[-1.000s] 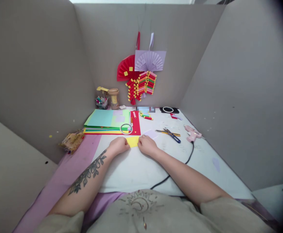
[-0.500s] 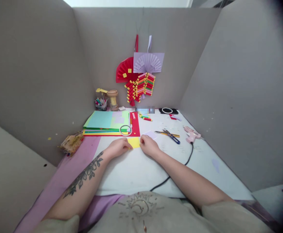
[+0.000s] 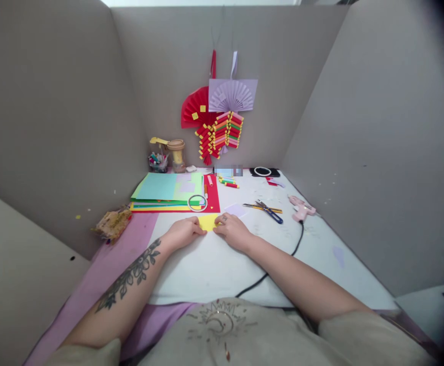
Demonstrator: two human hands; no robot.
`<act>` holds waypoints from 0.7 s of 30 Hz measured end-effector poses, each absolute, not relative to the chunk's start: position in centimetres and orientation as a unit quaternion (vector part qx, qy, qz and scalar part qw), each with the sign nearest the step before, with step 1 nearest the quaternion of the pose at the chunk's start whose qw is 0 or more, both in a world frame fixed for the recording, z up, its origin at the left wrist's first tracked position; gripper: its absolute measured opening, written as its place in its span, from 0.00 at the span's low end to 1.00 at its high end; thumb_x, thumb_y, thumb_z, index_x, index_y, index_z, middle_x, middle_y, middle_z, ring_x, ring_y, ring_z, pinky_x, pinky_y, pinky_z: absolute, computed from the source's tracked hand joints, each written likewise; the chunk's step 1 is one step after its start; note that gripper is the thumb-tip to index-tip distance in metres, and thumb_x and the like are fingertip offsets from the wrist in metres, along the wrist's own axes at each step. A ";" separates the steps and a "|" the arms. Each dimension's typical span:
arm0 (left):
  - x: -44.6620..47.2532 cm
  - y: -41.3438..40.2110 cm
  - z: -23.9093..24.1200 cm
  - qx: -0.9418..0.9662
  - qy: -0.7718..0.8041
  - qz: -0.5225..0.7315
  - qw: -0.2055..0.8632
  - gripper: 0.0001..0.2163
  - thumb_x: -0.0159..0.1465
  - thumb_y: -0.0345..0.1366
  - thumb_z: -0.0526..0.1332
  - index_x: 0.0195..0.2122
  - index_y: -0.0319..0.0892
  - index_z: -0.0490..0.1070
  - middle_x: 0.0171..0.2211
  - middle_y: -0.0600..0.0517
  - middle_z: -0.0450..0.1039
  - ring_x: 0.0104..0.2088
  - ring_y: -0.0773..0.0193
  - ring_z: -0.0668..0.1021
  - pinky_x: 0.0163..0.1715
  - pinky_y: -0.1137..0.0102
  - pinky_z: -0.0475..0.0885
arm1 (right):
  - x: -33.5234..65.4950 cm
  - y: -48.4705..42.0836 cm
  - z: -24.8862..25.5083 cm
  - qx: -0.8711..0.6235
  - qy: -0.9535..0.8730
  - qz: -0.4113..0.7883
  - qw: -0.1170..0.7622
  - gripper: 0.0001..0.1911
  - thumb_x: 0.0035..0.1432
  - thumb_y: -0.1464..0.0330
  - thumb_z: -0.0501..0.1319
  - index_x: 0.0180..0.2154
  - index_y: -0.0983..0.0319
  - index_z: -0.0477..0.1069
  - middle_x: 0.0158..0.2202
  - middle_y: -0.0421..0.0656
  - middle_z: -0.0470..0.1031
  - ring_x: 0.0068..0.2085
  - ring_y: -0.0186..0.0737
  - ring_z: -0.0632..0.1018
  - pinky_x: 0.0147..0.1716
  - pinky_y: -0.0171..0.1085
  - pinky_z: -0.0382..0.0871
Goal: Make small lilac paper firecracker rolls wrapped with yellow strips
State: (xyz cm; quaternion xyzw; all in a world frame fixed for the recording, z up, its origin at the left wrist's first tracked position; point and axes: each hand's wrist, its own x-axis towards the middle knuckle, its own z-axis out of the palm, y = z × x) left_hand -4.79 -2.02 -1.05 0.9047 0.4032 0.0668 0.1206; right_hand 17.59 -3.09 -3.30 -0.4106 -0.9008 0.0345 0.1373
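Note:
A small yellow piece of paper [image 3: 208, 222] lies on the white tabletop between my hands. My left hand [image 3: 186, 232] pinches its left edge, thumb and fingers close together. On the other side, my right hand [image 3: 234, 231] is closed on the right edge, its fingertips at the lower right corner. Just behind my right hand rests a pale lilac piece of paper [image 3: 235, 209], partly covered by the hand. A roll of white tape [image 3: 197, 196] stands out on the stacked paper behind my left hand.
Stacked coloured sheets [image 3: 157, 187] lie at the back left. Snips [image 3: 271, 212] cross a yellow cutter at the right, near a pink glue gun [image 3: 302, 208] with a black cable [image 3: 258, 283]. Small paper rolls [image 3: 228, 181] lie behind. Paper fans [image 3: 232, 96] hang on the grey partition.
My right hand has turned and shifted slightly left, its fingers now on the lower right of the yellow paper. My left hand keeps nearly the same place. The view has tilted slightly.

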 end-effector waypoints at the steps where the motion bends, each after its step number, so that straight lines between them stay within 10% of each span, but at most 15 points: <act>1: -4.8 -2.2 -0.9 0.904 0.407 0.061 0.111 0.14 0.64 0.41 0.51 0.39 0.52 0.77 0.34 0.52 0.69 0.33 0.66 0.71 0.28 0.73 0.59 | 17.8 -3.2 -3.2 -0.421 -0.897 0.031 0.129 0.11 0.60 0.69 0.55 0.37 0.57 0.77 0.46 0.46 0.72 0.46 0.43 0.66 0.42 0.41 0.57; 13: -6.1 -2.9 0.9 0.909 0.417 0.012 0.024 0.13 0.57 0.30 0.53 0.32 0.50 0.77 0.31 0.51 0.70 0.31 0.63 0.72 0.27 0.70 0.58 | 18.4 -3.4 -3.5 -0.456 -0.873 0.006 0.170 0.13 0.54 0.77 0.54 0.30 0.62 0.77 0.40 0.45 0.76 0.40 0.42 0.68 0.39 0.39 0.60; 21: -4.4 -3.8 0.0 0.918 0.395 0.029 -0.023 0.15 0.63 0.35 0.49 0.42 0.47 0.74 0.31 0.49 0.70 0.32 0.61 0.73 0.30 0.69 0.63 | 17.1 -3.9 -3.8 -0.387 -0.895 0.015 0.223 0.16 0.57 0.73 0.54 0.44 0.56 0.74 0.44 0.46 0.72 0.43 0.42 0.67 0.43 0.41 0.62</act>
